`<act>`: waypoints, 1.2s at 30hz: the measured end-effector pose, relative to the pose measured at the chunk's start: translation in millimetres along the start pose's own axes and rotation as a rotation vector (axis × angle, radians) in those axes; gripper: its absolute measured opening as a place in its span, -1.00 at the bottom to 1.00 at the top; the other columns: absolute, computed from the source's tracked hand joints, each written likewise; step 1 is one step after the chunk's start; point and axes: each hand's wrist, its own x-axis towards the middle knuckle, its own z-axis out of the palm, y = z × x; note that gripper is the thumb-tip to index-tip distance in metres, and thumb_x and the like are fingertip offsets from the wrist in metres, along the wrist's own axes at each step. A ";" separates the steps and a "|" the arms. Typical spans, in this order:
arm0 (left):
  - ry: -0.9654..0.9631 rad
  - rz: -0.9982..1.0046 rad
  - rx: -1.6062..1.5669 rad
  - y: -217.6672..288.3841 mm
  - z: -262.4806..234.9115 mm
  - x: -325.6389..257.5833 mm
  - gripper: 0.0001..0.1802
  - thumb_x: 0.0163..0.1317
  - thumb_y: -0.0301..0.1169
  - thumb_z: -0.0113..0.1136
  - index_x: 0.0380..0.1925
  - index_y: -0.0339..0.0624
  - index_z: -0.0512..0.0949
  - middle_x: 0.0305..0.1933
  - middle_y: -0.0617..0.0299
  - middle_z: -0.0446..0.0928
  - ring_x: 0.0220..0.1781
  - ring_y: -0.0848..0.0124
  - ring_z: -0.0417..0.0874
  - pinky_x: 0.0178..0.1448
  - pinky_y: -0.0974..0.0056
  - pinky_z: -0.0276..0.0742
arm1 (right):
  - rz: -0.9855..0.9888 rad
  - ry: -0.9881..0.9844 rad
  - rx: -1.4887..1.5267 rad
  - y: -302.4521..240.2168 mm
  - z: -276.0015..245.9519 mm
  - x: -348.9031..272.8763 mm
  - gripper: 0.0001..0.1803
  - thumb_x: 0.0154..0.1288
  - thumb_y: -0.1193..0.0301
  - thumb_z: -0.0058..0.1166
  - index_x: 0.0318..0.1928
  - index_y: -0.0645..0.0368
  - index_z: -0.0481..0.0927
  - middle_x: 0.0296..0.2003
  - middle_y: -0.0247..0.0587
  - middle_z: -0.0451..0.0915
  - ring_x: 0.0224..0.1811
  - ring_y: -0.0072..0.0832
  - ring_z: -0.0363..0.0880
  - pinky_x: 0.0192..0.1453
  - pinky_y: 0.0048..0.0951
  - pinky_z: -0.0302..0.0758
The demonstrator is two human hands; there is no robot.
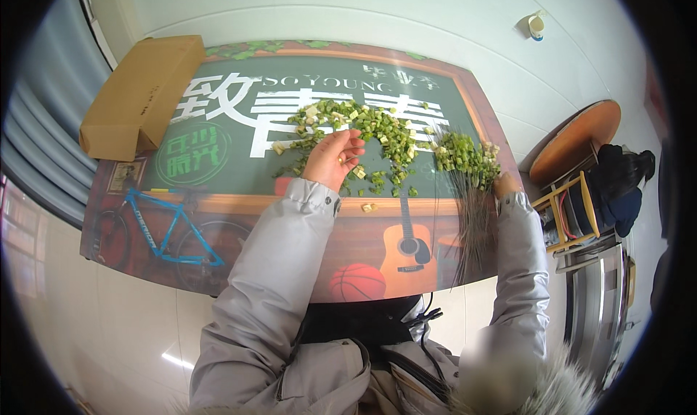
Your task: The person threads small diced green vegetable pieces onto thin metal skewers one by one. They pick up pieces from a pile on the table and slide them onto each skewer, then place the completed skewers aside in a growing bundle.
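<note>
Now, left hand (335, 158): fingers loosely curled, slightly apart.
Right hand (507, 186): at the right edge of the stemmed bunch (466, 159); grip, cannot tell.
Green pieces (396, 136): scattered beyond and right of the left fingers.

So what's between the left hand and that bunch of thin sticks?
In the head view, chopped green and pale pieces lie scattered between the left hand and the bunch of thin sticks, with some dark-green tabletop showing.
</note>
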 end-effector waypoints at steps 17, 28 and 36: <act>0.009 -0.012 0.034 1.5 0.6 -0.3 -0.68 0.23 -0.19 0.09 -0.14 -0.17 0.48 -0.21 0.24 0.48 -0.17 0.45 0.46 -0.10 0.36 0.35 | -0.089 0.486 -0.391 -45.3 -64.6 -41.9 -0.88 0.15 0.51 -0.10 -0.26 0.12 0.40 -0.44 -0.18 0.55 -0.35 -0.20 0.57 -0.35 -0.29 0.53; 0.009 -0.013 0.038 1.1 0.1 1.3 -0.70 0.23 -0.20 0.08 -0.15 -0.16 0.49 -0.21 0.25 0.49 -0.17 0.45 0.46 -0.08 0.34 0.34 | 0.039 0.281 0.034 6.8 -15.3 -12.4 -0.85 0.19 0.47 -0.17 -0.24 0.27 0.36 -0.46 0.18 0.55 -0.40 0.01 0.58 -0.32 -0.11 0.50; 0.017 -0.021 0.059 0.3 0.5 0.0 -0.70 0.25 -0.20 0.07 -0.14 -0.16 0.48 -0.21 0.26 0.49 -0.17 0.46 0.46 -0.09 0.35 0.34 | -0.015 0.100 1.019 -20.5 10.9 15.8 -0.88 0.28 0.49 -0.11 -0.22 0.27 0.37 -0.47 -0.08 0.57 -0.56 -0.43 0.55 -0.60 -0.44 0.45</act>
